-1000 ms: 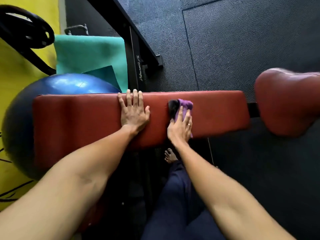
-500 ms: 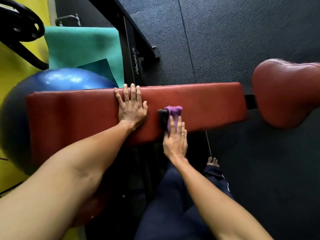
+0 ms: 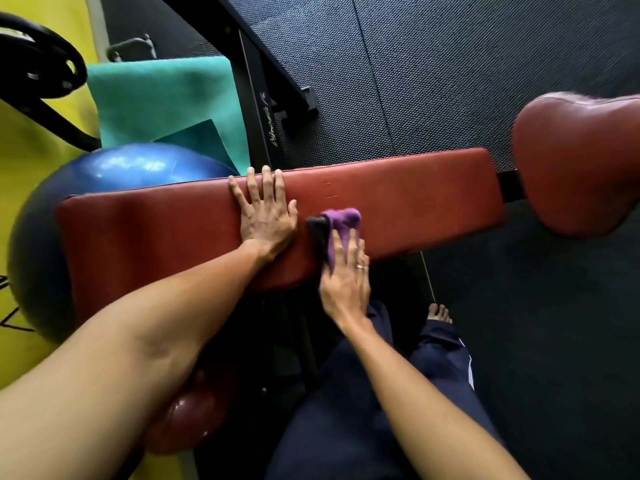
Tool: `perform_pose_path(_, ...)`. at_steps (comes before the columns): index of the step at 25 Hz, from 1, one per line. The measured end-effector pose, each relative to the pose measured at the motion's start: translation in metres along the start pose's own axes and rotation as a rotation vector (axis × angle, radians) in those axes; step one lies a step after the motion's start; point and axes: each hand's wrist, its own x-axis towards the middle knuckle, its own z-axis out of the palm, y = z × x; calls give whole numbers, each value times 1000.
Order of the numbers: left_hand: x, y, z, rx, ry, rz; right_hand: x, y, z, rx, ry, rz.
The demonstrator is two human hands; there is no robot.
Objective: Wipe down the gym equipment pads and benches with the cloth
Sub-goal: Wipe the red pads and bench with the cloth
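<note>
You're mid-bench (image 3: 415, 202), left hand (image 3: 266, 220) flat with fingers apart, right hand (image 3: 346, 282) pressing the cloth (image 3: 341, 218) with straight fingers; the seat pad (image 3: 581, 161) probably remains.

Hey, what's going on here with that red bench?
A person is wiping a long red padded bench. Their right hand presses a bunched purple and black cloth onto the pad near its front edge. The left hand lies flat on the pad beside it, fingers spread. A blue exercise ball and a green mat sit beyond the bench's left part.
</note>
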Motion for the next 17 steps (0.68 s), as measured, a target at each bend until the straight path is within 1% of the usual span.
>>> perform_pose_path(2,1,-1,0,17,-10,15,9,24,-5,26,52,185)
perform_pose_path(3,2,-1,0,24,-13,37,22,27,-8,88,76,303)
perform_pose_path(5,6,0,-1,33,-24,87,52,13,-12,238,113,545)
perform_pose_path(6,9,2,-2,32,-34,96,60,-2,-13,262,129,608)
perform_pose_path(7,14,5,-3,23,-50,93,63,-18,-10,260,140,603)
perform_pose_path(8,18,11,-4,12,-70,88,59,-30,-4,255,147,530)
perform_pose_path(10,30,25,-7,-10,-100,83,32,-45,11,217,122,312)
perform_pose_path(11,37,32,-8,-20,-119,90,14,-47,18,199,105,246)
perform_pose_path(12,44,39,-9,-24,-141,98,-3,-45,24,191,103,229)
perform_pose_path(14,53,51,-10,-13,-164,115,-24,-38,28,232,142,309)
perform_pose_path(17,60,57,-4,3,-150,110,-2,-28,25,431,263,544)
